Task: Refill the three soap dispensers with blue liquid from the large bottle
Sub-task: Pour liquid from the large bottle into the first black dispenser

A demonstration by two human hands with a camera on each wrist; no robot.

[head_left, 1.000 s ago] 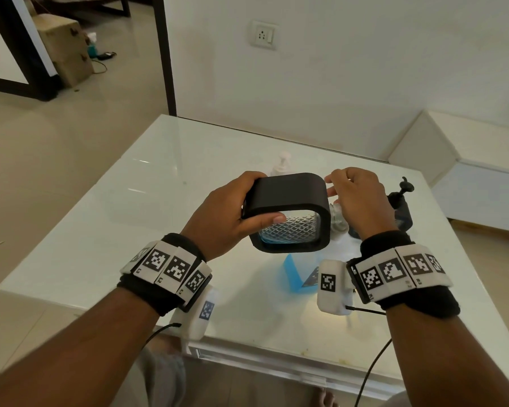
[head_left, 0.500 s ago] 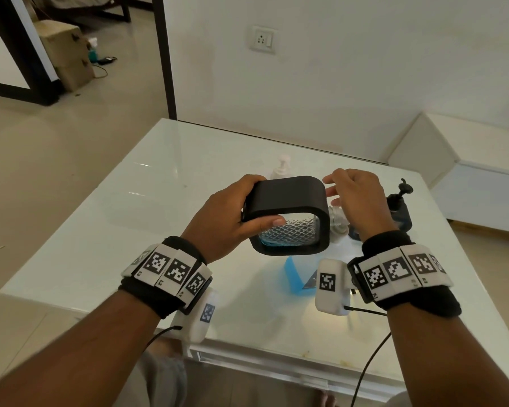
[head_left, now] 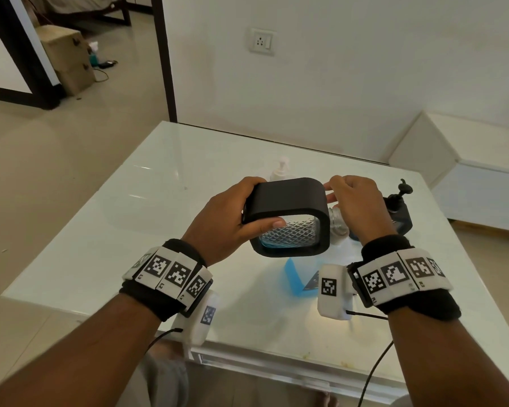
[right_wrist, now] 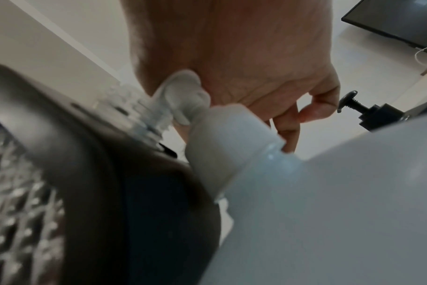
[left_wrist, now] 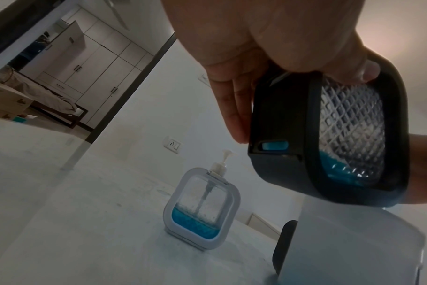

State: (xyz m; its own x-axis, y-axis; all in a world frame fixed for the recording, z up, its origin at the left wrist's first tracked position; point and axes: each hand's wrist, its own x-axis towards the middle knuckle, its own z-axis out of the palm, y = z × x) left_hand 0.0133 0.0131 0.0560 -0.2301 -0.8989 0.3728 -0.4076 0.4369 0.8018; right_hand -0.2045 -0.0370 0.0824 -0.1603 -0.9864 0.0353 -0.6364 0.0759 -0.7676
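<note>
Over the last second almost nothing has moved. My left hand (head_left: 227, 218) still grips the black dispenser (head_left: 288, 198), thumb across its patterned window and fingers down the back, holding it on its side in the air above the table (head_left: 130, 230). My right hand (head_left: 356, 210) has stayed at the dispenser's top end, fingers curled in on the pump (right_wrist: 183, 92). I read that as a pump still being worked loose, so this dispenser isn't open for pouring yet.

A shallow pool of blue liquid lies in the dispenser's low corner, so it's nearly empty. The bottle (head_left: 297, 277) stands under my hands with its white cap on. The white dispenser (left_wrist: 202, 208) sits upright further back with a low band of blue, and a dark dispenser (head_left: 400, 212) stands off to my right. None looks refilled.

The right-wrist view is blurred, so I can't make out exactly how my fingers meet the pump, or whether it's threaded on or already free. From the head camera my right hand hides the pump, and the black dispenser covers most of the bottle. I can't read the dark dispenser's level.
</note>
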